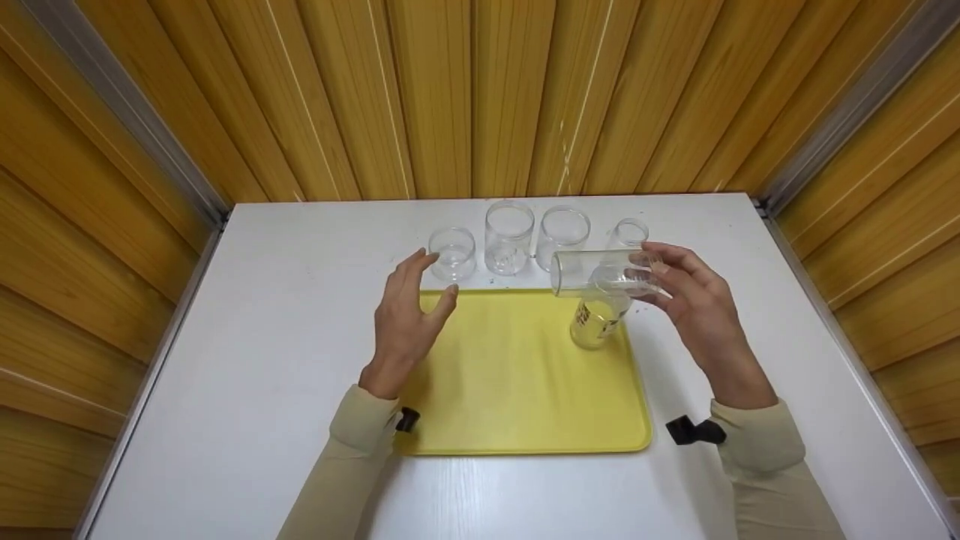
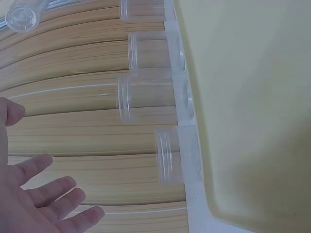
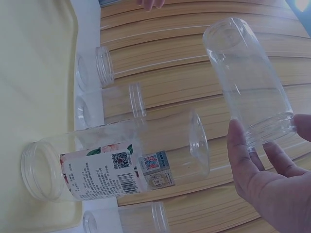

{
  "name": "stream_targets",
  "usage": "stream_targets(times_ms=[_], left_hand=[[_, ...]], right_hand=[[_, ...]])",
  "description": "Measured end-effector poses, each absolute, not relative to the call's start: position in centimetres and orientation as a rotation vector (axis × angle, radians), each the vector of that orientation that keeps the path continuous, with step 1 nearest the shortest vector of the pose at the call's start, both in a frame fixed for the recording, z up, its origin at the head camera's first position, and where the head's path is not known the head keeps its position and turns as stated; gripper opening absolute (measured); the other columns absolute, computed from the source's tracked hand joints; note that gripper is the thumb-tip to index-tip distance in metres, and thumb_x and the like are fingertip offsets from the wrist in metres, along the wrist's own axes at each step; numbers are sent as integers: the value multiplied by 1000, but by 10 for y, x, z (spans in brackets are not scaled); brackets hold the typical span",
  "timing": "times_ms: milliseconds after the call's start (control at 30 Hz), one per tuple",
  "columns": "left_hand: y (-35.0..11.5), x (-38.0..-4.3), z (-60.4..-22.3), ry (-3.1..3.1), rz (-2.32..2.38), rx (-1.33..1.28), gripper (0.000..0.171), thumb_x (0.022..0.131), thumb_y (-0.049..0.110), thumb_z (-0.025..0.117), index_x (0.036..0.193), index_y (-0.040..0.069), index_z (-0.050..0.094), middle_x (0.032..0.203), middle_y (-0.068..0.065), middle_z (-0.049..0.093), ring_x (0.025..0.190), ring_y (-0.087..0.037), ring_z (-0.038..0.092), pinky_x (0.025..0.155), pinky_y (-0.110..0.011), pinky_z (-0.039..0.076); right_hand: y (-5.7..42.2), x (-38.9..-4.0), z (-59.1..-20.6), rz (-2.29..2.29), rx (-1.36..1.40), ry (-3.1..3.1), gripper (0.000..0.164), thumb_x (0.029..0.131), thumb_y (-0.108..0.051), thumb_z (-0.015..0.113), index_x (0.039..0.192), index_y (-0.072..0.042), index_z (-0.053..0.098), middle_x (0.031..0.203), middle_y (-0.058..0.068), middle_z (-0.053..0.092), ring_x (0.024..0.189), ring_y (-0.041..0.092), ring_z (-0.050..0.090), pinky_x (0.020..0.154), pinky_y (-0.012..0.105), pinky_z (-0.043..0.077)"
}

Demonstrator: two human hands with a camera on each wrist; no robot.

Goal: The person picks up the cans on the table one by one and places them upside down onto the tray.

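Note:
My right hand (image 1: 697,307) grips a clear, tall jar (image 1: 581,271) lying sideways in the air. In the right wrist view its fingers and thumb hold the jar's threaded mouth end, with the base pointing away. Below it, a clear jar with a printed label (image 3: 102,172) stands upside down on the yellow tray (image 1: 510,390), near the right back corner; the held jar partly covers it in the head view. Above the tray's left back part, my left hand (image 1: 405,322) holds nothing, its fingers spread. Nearest to those fingers is a short, wide clear jar (image 1: 453,259).
Behind the tray on the white table (image 1: 285,337) stand more lidless clear jars: a tall one (image 1: 509,240), a medium one (image 1: 564,232) and a narrow one (image 1: 630,232) by my right fingers. Wood-patterned walls (image 1: 435,97) enclose the back and both sides.

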State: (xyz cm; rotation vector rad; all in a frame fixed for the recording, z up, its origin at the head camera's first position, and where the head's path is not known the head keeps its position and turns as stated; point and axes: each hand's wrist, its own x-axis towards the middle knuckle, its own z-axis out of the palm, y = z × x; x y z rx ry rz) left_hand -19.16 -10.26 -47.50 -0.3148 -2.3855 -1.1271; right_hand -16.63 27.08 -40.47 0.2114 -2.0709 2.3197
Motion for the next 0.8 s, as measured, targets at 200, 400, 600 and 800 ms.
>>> stream_targets(times_ms=[200,400,600,800], left_hand=[[-96,-192,-471,-2311,-1134,-405,50,99,25,74,142,3,62,147,-18,59,137,-35,55,104,-54,52],[-88,-191,-467,-2263,-1152,-459,51,99,25,74,143,4,62,148,-16,59,138,-31,54,108,-50,49],[-80,-191,-461,-2218,-1247,-535,51,99,24,74,144,4,61,148,-16,59,140,-29,53,114,-49,44],[-71,-188,-452,-2192,-1367,-599,52,101,24,73,147,4,60,149,-16,58,139,-26,54,106,-47,51]], right_hand=[[269,-167,-404,2333,218,-2039,42,112,-15,53,147,9,49,138,18,59,124,31,62,97,36,57],[269,-167,-404,2349,216,-2017,40,112,-14,54,145,7,52,137,18,61,122,29,63,95,36,58],[269,-166,-404,2356,208,-2009,39,112,-13,54,145,7,53,137,18,61,122,29,64,94,36,58],[269,-167,-403,2362,212,-2009,39,111,-13,54,145,7,52,137,17,60,122,29,64,96,37,58]])
